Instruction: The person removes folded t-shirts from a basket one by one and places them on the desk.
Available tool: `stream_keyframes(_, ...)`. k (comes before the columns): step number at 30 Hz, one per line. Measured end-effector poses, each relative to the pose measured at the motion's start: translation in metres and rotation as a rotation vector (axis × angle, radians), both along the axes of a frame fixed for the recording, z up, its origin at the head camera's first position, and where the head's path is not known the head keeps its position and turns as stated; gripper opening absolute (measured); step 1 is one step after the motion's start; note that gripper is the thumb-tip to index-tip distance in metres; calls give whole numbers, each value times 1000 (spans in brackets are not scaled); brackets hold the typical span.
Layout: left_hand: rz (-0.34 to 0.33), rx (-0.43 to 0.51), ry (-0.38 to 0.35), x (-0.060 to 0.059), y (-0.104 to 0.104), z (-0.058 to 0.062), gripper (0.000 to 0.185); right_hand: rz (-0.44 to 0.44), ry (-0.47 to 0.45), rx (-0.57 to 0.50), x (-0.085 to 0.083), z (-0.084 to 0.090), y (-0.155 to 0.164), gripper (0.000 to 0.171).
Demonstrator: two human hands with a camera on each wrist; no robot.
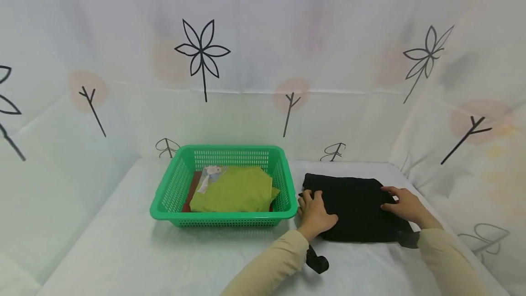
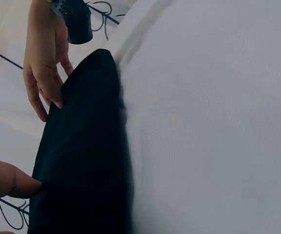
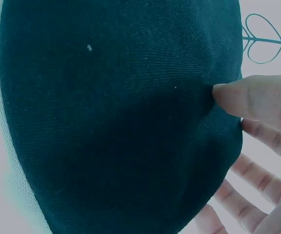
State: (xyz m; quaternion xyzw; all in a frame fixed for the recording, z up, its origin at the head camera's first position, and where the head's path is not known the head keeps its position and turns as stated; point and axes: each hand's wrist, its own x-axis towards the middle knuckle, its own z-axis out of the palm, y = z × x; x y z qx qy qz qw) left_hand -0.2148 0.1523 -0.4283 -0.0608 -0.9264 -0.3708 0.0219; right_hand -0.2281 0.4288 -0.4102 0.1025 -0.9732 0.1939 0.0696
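Observation:
A folded black cloth [image 1: 353,209] with a fine ribbed weave lies flat on the white-covered table, right of the basket. My left hand [image 1: 314,214] grips its left side, fingers arched at the edge and thumb on top. In the left wrist view that thumb [image 2: 21,184] touches the dark fabric. At the opposite side, my right hand [image 1: 407,205] holds the right edge. The right wrist view shows its thumb [image 3: 235,97] pressing into the cloth, the other fingers along and partly behind the edge.
Close to the left hand stands a green plastic basket [image 1: 223,215]. Inside it lie a folded lime-green cloth [image 1: 236,191] with a grey printed patch and some dark red fabric [image 1: 193,193]. A patterned white curtain [image 1: 255,49] hangs behind the table.

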Motion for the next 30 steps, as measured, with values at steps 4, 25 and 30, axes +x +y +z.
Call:
stream_keyframes(4,-66,-188,61,4,-2,4,61,-14,47,31,-1,-2,0,48)
stream_keyframes(25,-230,-372,220,3,-14,42,53,-93,156,22,4,26,-19,46)
stream_keyframes(30,-294,-351,228,-1,-23,58,53,-98,218,-6,7,33,-23,45)
